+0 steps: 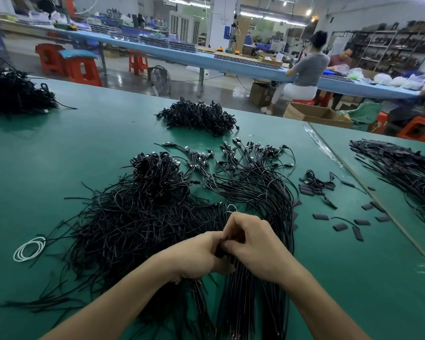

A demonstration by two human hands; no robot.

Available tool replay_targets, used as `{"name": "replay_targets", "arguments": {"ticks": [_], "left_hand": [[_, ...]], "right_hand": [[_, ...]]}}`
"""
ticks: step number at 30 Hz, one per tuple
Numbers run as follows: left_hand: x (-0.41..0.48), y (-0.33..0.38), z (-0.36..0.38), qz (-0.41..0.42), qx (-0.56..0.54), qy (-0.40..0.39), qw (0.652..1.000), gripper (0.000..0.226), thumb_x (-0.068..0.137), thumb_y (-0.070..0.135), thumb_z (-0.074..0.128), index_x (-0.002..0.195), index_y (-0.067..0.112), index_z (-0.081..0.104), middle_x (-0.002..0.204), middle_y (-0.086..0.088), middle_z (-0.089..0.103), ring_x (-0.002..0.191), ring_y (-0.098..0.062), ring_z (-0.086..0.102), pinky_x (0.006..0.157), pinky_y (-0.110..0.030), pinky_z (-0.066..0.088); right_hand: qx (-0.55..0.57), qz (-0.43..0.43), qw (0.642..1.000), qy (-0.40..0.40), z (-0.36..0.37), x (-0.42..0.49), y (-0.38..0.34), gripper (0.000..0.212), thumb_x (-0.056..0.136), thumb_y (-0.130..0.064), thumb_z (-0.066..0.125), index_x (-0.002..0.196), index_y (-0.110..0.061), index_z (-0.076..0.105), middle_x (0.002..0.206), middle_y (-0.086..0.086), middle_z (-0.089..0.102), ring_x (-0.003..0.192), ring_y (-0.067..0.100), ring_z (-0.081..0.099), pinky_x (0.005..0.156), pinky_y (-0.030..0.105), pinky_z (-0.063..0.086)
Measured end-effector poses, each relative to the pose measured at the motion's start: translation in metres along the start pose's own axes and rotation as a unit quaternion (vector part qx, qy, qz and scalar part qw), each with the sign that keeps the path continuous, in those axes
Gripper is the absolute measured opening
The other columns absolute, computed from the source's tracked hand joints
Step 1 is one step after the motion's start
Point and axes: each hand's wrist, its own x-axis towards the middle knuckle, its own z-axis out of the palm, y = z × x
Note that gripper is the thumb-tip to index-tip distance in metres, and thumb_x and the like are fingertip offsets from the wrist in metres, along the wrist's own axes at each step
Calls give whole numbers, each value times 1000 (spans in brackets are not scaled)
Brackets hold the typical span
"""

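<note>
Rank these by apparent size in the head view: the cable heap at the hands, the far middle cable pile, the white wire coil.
1. near cable heap, clearly largest.
2. far middle cable pile; farther away, so true size is unsure.
3. white wire coil, smallest.

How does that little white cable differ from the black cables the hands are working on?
The white cable is one neat coil, untouched; the black cables are many, fanned out loose, with the left hand and right hand pinching some. Both lie on the green table.
</note>
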Motion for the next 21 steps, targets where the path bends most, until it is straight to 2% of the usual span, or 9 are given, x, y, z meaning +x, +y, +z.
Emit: {"name": "replay_targets", "arguments": {"ticks": [2, 4, 5, 7, 9, 11, 14, 17, 21], "left_hand": [[-2, 2, -1, 5, -15, -9, 1000, 28, 88, -4, 66, 95, 23, 61, 70, 24, 60, 68, 7, 54, 65, -12, 42], [-3, 2, -2, -3, -38, -7, 999, 24, 89, 0, 66, 97, 22, 63, 74, 16, 60, 68, -4, 53, 64, -20, 41], [-3, 2, -2, -21, -52, -2, 998, 20, 90, 4, 65, 95, 24, 64, 74, 9, 56, 65, -9, 49, 59, -24, 39], [-6, 0, -2, -62, -112, 4, 992, 23, 91, 9, 63, 80, 30, 64, 68, 8, 49, 56, -7, 42, 47, -20, 35], [-8, -3, -4, -77, -262, -20, 962, 22, 89, 3, 59, 80, 22, 62, 65, 7, 48, 55, -5, 40, 40, -15, 33], [-12, -5, -7, -61, -413, -55, 907, 16, 86, -1, 57, 84, 13, 66, 71, 0, 48, 57, -7, 41, 39, -14, 33], [-11, -5, -7, -8, -460, -66, 886, 16, 88, 4, 61, 89, 12, 75, 75, -3, 51, 54, -6, 43, 44, -13, 40], [-5, 1, 1, 28, -477, -1, 878, 15, 89, 5, 61, 96, 10, 73, 76, -1, 58, 56, -6, 46, 49, -15, 42], [2, 15, 14, 63, -525, 68, 846, 31, 78, 5, 51, 106, 10, 66, 83, -4, 66, 60, -10, 56, 53, -20, 46]], "right_hand": [[-3, 1, 1000, 3, 2, 0, 0, 19, 85, -7, 68, 80, -23, 59, 80, -5, 65, 76, 6, 61, 67, 20, 50], [-11, -6, 1000, 0, 3, -1, 0, 19, 88, -10, 65, 81, -24, 56, 80, -4, 63, 75, 7, 59, 67, 23, 50], [-15, -14, 1000, -4, 2, -2, -1, 21, 91, -11, 63, 81, -27, 53, 80, -5, 61, 74, 6, 57, 65, 23, 48], [-28, -37, 999, -23, 1, -4, -3, 26, 95, -14, 58, 82, -32, 46, 79, -7, 58, 73, 4, 53, 62, 21, 44], [-56, -67, 996, -35, -3, -6, -4, 26, 97, -16, 55, 84, -35, 43, 83, -11, 55, 77, 4, 50, 65, 20, 40], [-75, -97, 992, -22, -7, -8, -4, 26, 97, -17, 54, 86, -36, 42, 85, -14, 53, 82, 3, 49, 69, 19, 37], [-96, -128, 986, 39, -8, -8, -6, 27, 98, -15, 54, 87, -36, 41, 85, -17, 50, 88, 2, 48, 72, 16, 37], [-91, -131, 976, 151, 2, -6, -10, 29, 96, -11, 57, 87, -34, 43, 84, -20, 51, 87, 2, 50, 72, 13, 39], [108, -54, 958, 262, 21, -4, -16, 28, 94, -3, 62, 83, -26, 51, 77, -9, 60, 66, 7, 62, 56, 14, 49]]}}
